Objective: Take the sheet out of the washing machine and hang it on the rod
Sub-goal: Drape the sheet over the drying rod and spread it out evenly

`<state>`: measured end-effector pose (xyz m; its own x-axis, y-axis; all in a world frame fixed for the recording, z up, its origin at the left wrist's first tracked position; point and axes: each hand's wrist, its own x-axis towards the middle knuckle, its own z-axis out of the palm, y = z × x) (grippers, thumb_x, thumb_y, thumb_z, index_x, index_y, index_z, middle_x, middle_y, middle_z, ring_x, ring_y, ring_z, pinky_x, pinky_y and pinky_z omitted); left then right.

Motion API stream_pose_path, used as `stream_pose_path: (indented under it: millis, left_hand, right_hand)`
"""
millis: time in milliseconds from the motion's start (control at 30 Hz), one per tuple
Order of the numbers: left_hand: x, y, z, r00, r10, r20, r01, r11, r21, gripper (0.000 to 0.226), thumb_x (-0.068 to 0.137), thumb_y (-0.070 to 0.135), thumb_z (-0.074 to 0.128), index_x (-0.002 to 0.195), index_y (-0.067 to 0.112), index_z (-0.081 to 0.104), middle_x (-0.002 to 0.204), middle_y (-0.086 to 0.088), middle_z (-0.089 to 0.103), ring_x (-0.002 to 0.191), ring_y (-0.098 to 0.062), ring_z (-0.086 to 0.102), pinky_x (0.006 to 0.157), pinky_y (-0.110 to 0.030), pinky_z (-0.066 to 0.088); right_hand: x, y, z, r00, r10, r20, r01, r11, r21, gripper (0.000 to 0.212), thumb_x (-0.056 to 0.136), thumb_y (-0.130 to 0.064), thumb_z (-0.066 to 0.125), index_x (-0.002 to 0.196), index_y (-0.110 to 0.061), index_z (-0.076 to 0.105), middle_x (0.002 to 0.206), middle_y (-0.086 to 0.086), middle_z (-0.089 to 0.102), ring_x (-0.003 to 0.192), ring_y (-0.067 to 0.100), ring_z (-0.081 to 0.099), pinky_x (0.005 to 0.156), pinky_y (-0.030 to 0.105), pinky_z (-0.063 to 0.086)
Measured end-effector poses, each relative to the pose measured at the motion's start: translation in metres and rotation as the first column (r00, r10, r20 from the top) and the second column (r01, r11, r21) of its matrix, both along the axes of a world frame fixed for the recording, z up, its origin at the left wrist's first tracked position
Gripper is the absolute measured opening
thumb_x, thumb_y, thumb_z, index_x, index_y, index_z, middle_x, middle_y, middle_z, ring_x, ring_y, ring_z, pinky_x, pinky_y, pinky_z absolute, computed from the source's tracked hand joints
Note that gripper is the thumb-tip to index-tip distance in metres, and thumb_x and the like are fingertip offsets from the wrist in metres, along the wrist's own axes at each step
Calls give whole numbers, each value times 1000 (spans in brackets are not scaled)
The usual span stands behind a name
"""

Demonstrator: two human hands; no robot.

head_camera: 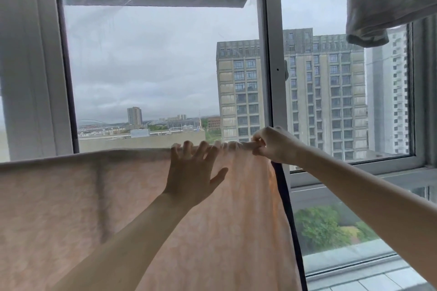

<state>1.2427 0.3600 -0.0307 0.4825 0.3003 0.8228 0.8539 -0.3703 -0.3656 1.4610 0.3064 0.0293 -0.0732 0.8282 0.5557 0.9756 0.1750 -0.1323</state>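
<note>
Rod itself hidden, wrapped under top fold of sheet [71, 196]; only a short pale cylinder-like stub near right hand [272, 144], unclear whether rod end or rolled fabric. Sheet bottom cut off by lower frame edge, left end cut off at left frame edge. Both forearms cut off at lower and right frame edges.

Peach sheet draped over rod, hanging down, top fold running level from left frame edge to right hand. Bunched and wrinkled at right end, flatter toward left. Dark hem strip [287, 208] down sheet's right edge.

Left hand [191, 172] flat against sheet just below top fold, fingers spread and straight, fingertips hooked slightly over fold; released, not grasping. Right hand at sheet's right end on top fold, fingers curled, pinching bunched fabric there.

Upper right corner: grey-white cloth [383, 0] hanging, top cut off, support not visible.

Behind: window frame [272, 54], glass hazy with reflections. Beyond: tall apartment block [331, 90], low distant buildings, trees below, overcast sky.

No containers in view.
</note>
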Motion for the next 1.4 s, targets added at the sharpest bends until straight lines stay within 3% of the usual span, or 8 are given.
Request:
stream_pose_path:
  millis: [200, 433, 600, 833, 1033, 1200, 1333, 1400]
  left_hand:
    - [-5, 2, 5, 1000, -17, 2, 17, 998, -56, 61, 89, 63, 32, 132, 22, 48, 117, -1, 61, 97, -33, 56, 85, -46, 39]
    - [-11, 5, 4, 1000, 1, -17, -2, 999, -50, 63, 89, 63, 32, 135, 24, 47, 115, -2, 61, 94, -33, 57, 84, -45, 39]
    - [1, 0, 4, 1000, -3, 12, 5, 996, -90, 63, 88, 63, 28, 133, 25, 51, 112, 1, 63, 94, -33, 57, 84, -45, 38]
    - [0, -5, 16, 990, -114, 78, 128, 968, -215, 49, 99, 43, 26, 134, 22, 53, 117, -1, 66, 98, -32, 60, 87, -45, 37]
    - [-28, 1, 31, 896, -308, 319, 389, 890, -236, 22, 96, 11, 51, 109, 5, 68, 106, -11, 70, 98, -26, 65, 87, -35, 49]
    - [-82, 1, 39, 918, -231, 321, 318, 915, -249, 13, 93, 17, 58, 93, 13, 70, 94, -1, 69, 92, -22, 61, 78, -33, 48]
    - [-123, 0, 39, 931, -201, 304, 285, 922, -263, 13, 91, 20, 62, 98, 14, 71, 93, 2, 68, 90, -17, 60, 78, -33, 47]
    - [-138, 2, 40, 934, -194, 300, 275, 927, -257, 11, 90, 19, 64, 97, 14, 71, 91, 2, 67, 87, -17, 61, 79, -35, 50]
  right_hand:
    - [11, -1, 2, 1000, -14, -10, 15, 996, 93, 13, 80, -21, 76, 88, -13, 70, 82, -2, 65, 77, 13, 61, 63, 22, 45]
    - [50, -13, 0, 991, -104, -87, 123, 959, 256, 8, 89, -24, 66, 91, -17, 68, 82, -4, 65, 77, 16, 64, 71, 36, 55]
    - [49, -13, -21, 953, -243, 179, 265, 958, -112, 16, 90, -26, 63, 86, -12, 69, 85, 1, 70, 76, 18, 66, 67, 35, 57]
    - [24, -7, 2, 989, 71, -131, -48, 984, 174, 20, 91, -11, 60, 108, -4, 69, 106, 10, 71, 89, 17, 65, 81, 20, 44]
    - [1, 9, 1, 985, 140, -97, -117, 969, 216, 13, 89, -11, 64, 97, -4, 72, 94, 8, 72, 77, 10, 59, 77, 21, 43]
    - [-8, 15, 3, 991, 117, -71, -99, 971, 217, 12, 91, -12, 62, 94, -4, 70, 90, 8, 71, 78, 16, 63, 80, 32, 54]
    - [-16, 11, 6, 984, 165, -63, -152, 972, 178, 13, 91, -14, 62, 98, -4, 68, 93, 8, 71, 77, 13, 62, 72, 17, 47]
    - [-21, 7, 7, 976, 209, -58, -200, 970, 137, 16, 89, -14, 65, 100, -3, 69, 96, 8, 71, 81, 14, 64, 79, 20, 51]
